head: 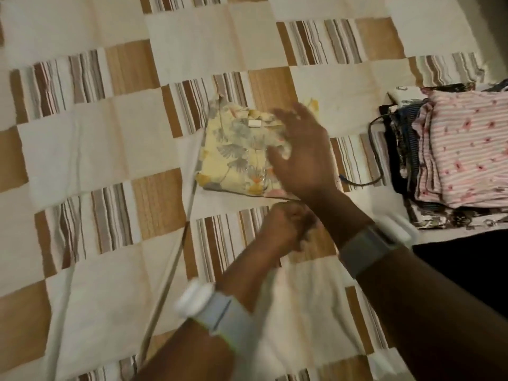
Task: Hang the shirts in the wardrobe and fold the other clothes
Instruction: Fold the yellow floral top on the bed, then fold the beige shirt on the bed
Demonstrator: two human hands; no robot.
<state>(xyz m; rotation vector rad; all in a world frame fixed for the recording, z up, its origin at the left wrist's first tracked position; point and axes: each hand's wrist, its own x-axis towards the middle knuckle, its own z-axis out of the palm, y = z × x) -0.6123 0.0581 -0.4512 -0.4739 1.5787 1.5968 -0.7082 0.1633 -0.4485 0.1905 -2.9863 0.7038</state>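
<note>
A folded yellow garment with a grey and orange flower print [236,152] lies in the middle of the patchwork bedspread [82,149]. My right hand [302,155] hovers over its right half, fingers spread and straight, covering that side. My left hand [288,226] sits just below the garment's near edge with the fingers curled into a fist. Nothing shows inside it, and the picture is blurred there. Both wrists wear bands.
A stack of folded clothes [461,160], topped by a pink striped floral piece, sits at the right edge of the bed. A black cable [375,149] loops beside it. A long crease or cord [176,259] runs diagonally down from the garment's left side.
</note>
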